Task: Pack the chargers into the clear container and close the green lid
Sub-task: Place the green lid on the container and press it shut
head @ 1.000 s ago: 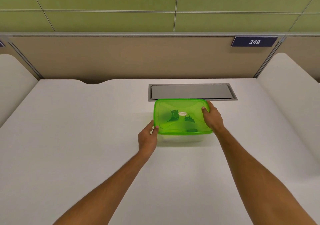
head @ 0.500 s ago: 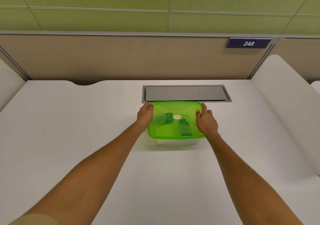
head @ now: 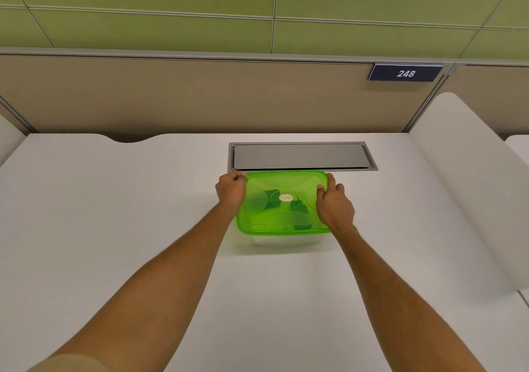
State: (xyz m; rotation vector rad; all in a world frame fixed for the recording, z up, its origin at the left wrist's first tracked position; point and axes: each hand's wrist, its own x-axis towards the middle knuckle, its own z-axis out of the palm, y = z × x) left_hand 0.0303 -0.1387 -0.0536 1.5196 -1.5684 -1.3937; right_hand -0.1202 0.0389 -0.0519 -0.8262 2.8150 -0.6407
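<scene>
The green lid lies flat on the clear container, which stands on the white desk just in front of the grey cable hatch. Dark charger shapes show dimly through the translucent lid. My left hand grips the lid's far left corner with curled fingers. My right hand rests on the lid's right edge, thumb on top and fingers down the side. Only the container's front wall shows below the lid.
A grey hatch cover is set into the desk right behind the container. A beige partition with a "248" plate closes the back. White rounded dividers flank the desk on the right and far left.
My left hand moved from the lid's near left corner to its far left corner. The right hand stayed on the right edge. The view shifted slightly.
</scene>
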